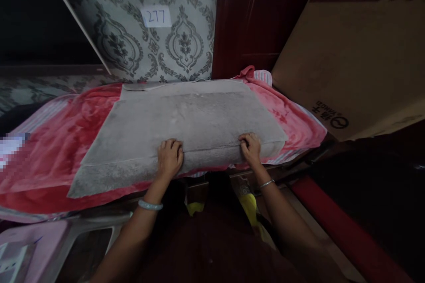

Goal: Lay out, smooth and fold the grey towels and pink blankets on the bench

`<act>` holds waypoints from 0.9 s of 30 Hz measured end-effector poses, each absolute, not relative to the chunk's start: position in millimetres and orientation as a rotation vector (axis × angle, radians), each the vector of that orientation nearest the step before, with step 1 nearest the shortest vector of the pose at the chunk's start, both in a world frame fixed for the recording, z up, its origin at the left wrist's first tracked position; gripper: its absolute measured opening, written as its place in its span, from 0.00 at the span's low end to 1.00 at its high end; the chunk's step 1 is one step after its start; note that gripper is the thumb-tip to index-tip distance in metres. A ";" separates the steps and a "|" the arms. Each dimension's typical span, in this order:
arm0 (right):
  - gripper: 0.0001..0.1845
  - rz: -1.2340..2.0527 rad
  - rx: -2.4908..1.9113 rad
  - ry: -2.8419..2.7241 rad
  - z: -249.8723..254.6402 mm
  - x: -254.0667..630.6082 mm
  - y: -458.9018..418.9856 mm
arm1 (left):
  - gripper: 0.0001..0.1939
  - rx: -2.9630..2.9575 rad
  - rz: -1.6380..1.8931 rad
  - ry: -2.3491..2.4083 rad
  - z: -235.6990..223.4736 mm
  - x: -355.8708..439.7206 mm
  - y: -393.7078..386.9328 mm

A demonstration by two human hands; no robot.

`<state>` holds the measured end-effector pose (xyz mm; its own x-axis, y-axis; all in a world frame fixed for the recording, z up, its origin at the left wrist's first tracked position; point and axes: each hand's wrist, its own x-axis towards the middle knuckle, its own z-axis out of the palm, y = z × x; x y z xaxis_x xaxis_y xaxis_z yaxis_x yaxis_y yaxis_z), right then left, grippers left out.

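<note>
A grey plush cloth (212,117) lies spread over a red-pink blanket (73,137), with a long crease or fold line running along its near side. My left hand (170,157), with a pale bangle at the wrist, has its fingers curled on that crease left of the middle. Farther right, my right hand (251,148) pinches the cloth along the same line, and a thin silver bracelet shows on this wrist. The near strip of the cloth hangs toward me below both hands. My fingertips are partly hidden in the fabric.
A big cardboard box (358,62) leans at the right, close to the blanket's end. Behind stand a patterned wall with a paper marked 277 (156,17) and a dark red door (249,17). A dark screen (46,22) is at upper left, a pink item (43,239) at lower left.
</note>
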<state>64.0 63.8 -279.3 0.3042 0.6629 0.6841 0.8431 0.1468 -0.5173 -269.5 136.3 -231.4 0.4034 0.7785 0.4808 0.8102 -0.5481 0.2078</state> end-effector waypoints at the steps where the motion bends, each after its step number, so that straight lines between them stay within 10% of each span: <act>1: 0.10 -0.226 -1.543 -1.412 -278.8 64.0 63.2 | 0.13 -2.598 -0.879 -1.439 -233.5 -272.8 135.1; 18: 0.30 -0.382 -1.923 -1.966 -274.2 18.5 83.6 | 0.26 -2.236 -0.721 -2.134 -220.9 -393.3 153.8; 27: 0.35 -0.375 -1.842 -1.973 -287.5 29.8 73.0 | 0.15 -2.031 -1.414 -2.236 -225.4 -431.9 113.8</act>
<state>29.8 73.0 -287.5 -0.0400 0.8812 0.4710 0.9925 0.0894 -0.0829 -431.9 113.8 -225.4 -0.2469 0.8904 0.3824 0.7274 -0.0905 0.6803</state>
